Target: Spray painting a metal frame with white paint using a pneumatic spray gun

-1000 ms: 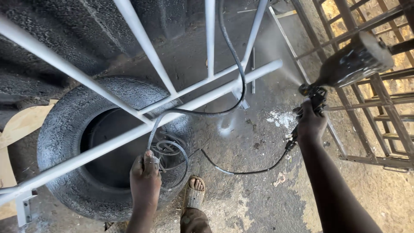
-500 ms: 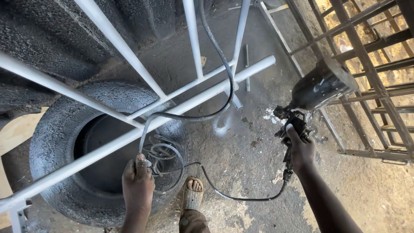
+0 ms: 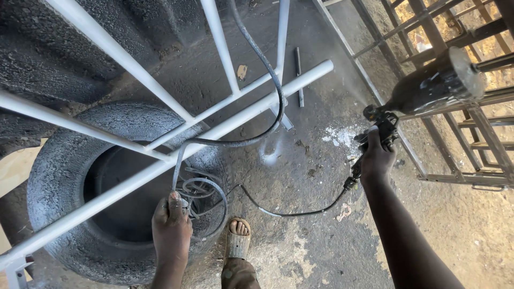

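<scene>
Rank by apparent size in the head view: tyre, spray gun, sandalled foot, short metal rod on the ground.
1. Tyre, largest by far.
2. Spray gun with its cup, held in the right hand; it is nearer the camera than the ground, so it looks bigger.
3. Sandalled foot.
4. Short metal rod, thinnest and farthest.

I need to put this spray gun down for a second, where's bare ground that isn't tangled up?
Bare floor lies right of the sandalled foot, below the thin hose, under the right hand holding the spray gun. Crowded: hose coils by the left hand, on the tyre under the white frame.
</scene>
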